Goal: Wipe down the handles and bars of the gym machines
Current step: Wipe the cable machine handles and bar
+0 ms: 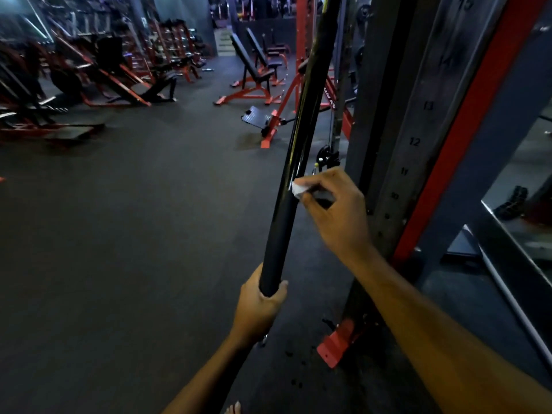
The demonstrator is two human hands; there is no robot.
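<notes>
White wad of cloth (298, 189) pinched in the right hand (334, 210), fingers curled round it, pressed against the right side of the black bar (301, 121) just where the glossy upper shaft meets the matte grip sleeve. Left hand (260, 303) clamped round the bar's bottom end, thumb hooked across the front, holding it steady. Hands well apart along the bar, wiping one above, bracing one below. Bar steeply tilted, rising toward the top of the view, close beside the grey numbered upright (418, 138) of the red-edged rack.

Judged from this: wiping of the shaft under way, with grip sleeve and lower end likely still to do. Best done by keeping the lower hold firm so the bar cannot swing, wrapping the cloth round the shaft rather than dabbing one face, drawing long strokes along its length, then shifting the bracing hand to reach the part now covered. Farther off, dark rubber floor (149, 234), red-framed benches (257, 76) and machines.
</notes>
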